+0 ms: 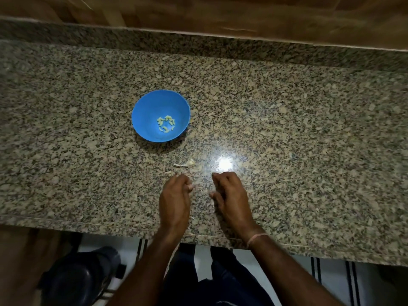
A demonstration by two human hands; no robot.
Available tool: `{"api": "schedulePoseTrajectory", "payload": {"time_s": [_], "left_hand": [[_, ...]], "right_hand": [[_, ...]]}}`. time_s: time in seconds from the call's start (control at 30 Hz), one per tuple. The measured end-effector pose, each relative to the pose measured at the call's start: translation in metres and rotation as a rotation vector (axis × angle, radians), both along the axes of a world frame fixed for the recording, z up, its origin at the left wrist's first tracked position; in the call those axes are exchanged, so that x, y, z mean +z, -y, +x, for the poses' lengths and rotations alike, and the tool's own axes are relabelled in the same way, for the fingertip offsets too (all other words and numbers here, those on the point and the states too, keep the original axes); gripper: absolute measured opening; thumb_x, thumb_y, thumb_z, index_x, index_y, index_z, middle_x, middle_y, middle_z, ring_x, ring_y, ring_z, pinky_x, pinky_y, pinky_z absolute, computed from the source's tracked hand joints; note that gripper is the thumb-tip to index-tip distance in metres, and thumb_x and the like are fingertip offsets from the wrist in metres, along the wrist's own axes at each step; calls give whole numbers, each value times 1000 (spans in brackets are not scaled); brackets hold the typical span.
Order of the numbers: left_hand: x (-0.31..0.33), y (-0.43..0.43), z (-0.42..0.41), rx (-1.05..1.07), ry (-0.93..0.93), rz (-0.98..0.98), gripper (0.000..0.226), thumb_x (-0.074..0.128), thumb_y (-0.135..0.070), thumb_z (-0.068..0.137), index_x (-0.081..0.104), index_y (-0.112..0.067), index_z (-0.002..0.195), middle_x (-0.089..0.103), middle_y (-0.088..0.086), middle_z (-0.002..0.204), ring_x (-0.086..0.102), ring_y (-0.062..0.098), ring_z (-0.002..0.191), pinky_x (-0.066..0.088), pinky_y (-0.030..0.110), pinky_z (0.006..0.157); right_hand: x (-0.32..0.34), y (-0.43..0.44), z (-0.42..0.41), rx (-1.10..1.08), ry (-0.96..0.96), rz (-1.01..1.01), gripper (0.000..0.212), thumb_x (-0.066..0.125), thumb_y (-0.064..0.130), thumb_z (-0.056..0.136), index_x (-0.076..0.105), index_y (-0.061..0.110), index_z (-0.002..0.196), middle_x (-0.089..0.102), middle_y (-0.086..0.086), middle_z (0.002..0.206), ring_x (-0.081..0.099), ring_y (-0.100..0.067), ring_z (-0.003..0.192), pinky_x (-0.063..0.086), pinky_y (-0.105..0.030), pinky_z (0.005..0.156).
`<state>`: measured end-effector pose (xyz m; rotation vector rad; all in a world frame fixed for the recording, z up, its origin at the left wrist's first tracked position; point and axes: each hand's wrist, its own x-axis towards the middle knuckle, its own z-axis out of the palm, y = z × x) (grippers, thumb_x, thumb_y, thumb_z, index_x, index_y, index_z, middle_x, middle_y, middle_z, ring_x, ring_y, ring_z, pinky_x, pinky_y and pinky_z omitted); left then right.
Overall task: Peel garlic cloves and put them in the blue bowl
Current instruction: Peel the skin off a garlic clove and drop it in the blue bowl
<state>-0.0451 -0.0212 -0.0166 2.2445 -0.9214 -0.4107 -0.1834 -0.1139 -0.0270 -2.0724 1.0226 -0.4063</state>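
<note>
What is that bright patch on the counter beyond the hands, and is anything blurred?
Head view: reflected glare on the polished granite counter, just beyond the right hand. Head view: blue bowl and its cloves fairly sharp; wooden strip at the top smeared; counter edges bow, wide-angle distortion.

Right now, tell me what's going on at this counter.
A person stands at a granite counter peeling garlic. Both the left hand and the right hand are over its near edge with fingers curled, and it is unclear whether either holds anything. The blue bowl further back already holds a small cluster of peeled cloves. A pale garlic piece lies on the counter between the bowl and the hands.
</note>
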Motion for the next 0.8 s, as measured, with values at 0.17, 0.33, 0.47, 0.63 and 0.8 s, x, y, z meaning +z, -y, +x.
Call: {"api": "schedulePoseTrajectory", "payload": {"time_s": [0.17,0.33,0.47,0.63,0.8], "left_hand": [[6,-25,-2,218,-64,-24,19,62,-7,98,65,-23,87,67,-6,92,63,6,84,43,15,64],[-1,-33,-5,269,-83,-14,19,64,-5,95,68,-23,89,69,-7,89,65,13,79,48,26,62],[1,-30,-14,302,-115,-5,18,69,-8,93,67,-24,86,68,-11,84,63,9,78,44,24,61],[3,-24,-21,312,-144,-11,22,69,-10,93,65,-27,81,66,-14,79,63,8,74,48,27,60],[6,-17,-29,305,-171,7,24,71,-13,94,64,-32,82,67,-17,80,63,5,75,48,24,61]], "right_hand": [[8,7,20,172,-53,-36,68,81,28,88,50,12,146,44,2,143,36,-10,125,32,-15,101],[0,-3,24,265,-8,-168,23,74,13,93,68,15,115,58,4,115,51,-18,104,53,-37,77],[0,1,28,247,-79,-233,15,65,8,96,58,20,90,52,8,93,42,-14,87,38,-33,64],[-2,9,31,256,-174,-299,18,65,5,90,56,20,92,54,3,91,41,-16,85,30,-31,63],[0,3,7,185,-139,-232,17,63,6,91,58,22,90,52,6,90,44,-15,85,35,-33,63]]}}
